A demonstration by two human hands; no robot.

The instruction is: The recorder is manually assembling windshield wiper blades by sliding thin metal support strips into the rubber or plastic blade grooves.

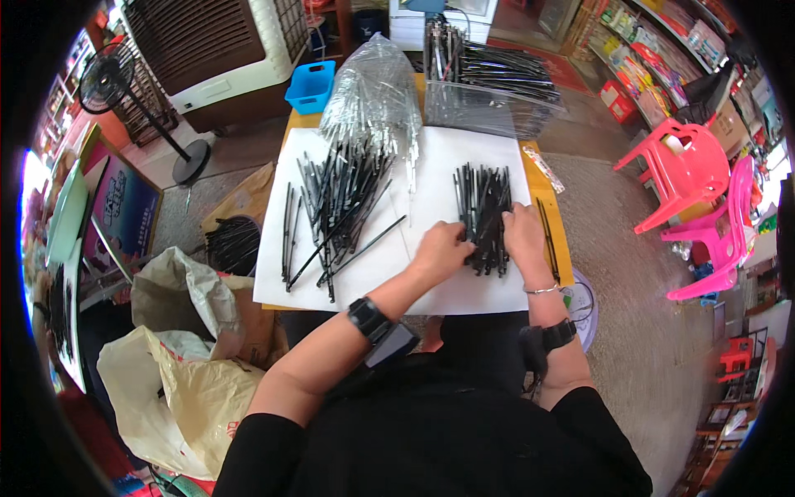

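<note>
On the white sheet (431, 286) lies a bundle of thin black rods (483, 199), some with shiny tips, roughly lined up. My left hand (445, 248) has its fingers curled against the bundle's left side, near the lower end. Against the right side presses my right hand (523, 235), fingers bent together round the edge rods. Which rods each hand grips is partly hidden by the fingers. Farther left, a looser pile of similar rods (344, 195) spreads out of a clear plastic bag (373, 83), with several strays beside it.
A clear bin (472, 108) packed with rods stands at the table's far right, a blue basket (310, 87) at the far left. Two rods (547, 240) lie on the yellow table edge (542, 174). Left stand open sacks (178, 373); right, a red plastic chair (679, 174).
</note>
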